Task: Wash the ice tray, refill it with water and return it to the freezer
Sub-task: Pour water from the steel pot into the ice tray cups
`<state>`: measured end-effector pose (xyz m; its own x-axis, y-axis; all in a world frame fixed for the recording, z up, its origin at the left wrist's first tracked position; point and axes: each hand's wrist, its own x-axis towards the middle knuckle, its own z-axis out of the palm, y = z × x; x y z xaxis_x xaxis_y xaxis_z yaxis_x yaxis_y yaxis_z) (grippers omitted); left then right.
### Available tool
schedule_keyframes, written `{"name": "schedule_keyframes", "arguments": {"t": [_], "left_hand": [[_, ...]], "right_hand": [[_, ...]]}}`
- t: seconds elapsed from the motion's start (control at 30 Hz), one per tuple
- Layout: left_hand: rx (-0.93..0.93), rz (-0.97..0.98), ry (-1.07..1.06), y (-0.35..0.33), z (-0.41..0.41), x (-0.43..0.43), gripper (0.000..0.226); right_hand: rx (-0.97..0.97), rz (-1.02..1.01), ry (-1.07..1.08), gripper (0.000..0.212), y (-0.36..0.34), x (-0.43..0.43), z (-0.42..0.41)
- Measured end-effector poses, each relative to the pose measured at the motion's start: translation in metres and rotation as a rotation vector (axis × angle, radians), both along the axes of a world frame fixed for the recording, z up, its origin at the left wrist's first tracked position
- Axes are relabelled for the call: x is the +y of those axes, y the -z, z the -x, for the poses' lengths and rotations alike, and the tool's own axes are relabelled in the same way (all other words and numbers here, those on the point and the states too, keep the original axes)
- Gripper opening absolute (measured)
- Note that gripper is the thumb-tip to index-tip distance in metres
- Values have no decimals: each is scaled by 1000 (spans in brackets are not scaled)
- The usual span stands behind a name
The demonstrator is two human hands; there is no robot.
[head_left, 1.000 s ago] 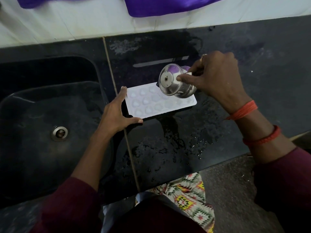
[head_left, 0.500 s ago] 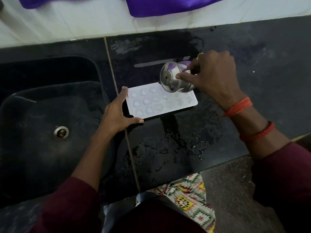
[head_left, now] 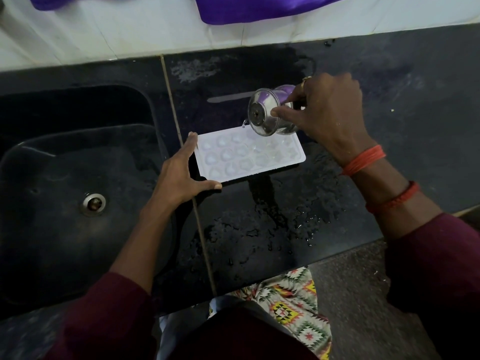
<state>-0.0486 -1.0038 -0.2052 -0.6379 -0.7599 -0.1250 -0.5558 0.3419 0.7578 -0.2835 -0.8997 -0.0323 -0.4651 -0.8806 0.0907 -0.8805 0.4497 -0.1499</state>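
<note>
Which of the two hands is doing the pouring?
The right hand, wearing red wrist threads, tips the steel cup over the ice tray. The left hand only steadies the tray's end beside the sink.

One head-worn wide-angle view looks steeply down from above the person's chest, facing the far wall; it sits close over the dark surface point(head_left: 272, 229); the sink point(head_left: 78, 203) fills the left, the floor the near right, both forearms entering from the near edge.
</note>
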Motion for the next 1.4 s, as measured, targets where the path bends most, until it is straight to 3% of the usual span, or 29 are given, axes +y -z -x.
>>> {"name": "schedule_keyframes", "arguments": {"t": [1.4], "left_hand": [[6,5,4,2,0,0,131]], "right_hand": [[46,2,-3,50,-2,-1,-5]]}}
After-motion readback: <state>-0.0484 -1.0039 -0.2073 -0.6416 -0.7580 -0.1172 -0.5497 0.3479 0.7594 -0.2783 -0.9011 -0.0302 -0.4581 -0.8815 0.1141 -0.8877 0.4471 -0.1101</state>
